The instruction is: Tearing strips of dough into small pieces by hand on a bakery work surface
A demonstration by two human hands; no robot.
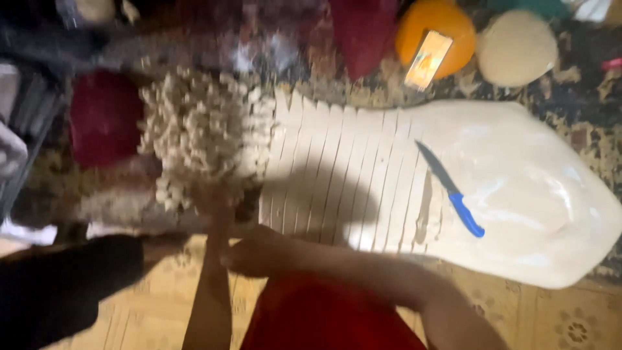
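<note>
far left: pretty blurry over here, a dark red cushion-like thing [103,123] sits on the patterned floor, with something dark and grey beside it that I can't make out

pile of cut pieces: a heap of small pale cubes [201,129], just left of the dough sheet and touching its sliced edge

left hand: the left hand [217,201] reaches up into the bottom of that heap, forearm coming straight up from the lower edge. It's smeared with motion blur, so I honestly can't tell if the fingers are open or closed

right hand: the right hand [256,253] sits just below the near left corner of the sheet, right beside the left wrist. Fingers look curled in toward a loose fist, but I can't see anything held in them

dough sheet: big pale rolled-out sheet [538,194] lying flat across the middle and right; its left half is cut into long narrow strips [330,175], the right half is uncut

knife: blue-handled knife [450,188] lying on the sheet, just right of the last strips, well apart from both hands

top right: an orange round thing [453,23] with a small flat card-like object [427,59] on it, and a beige ball [517,48] next to it
</note>
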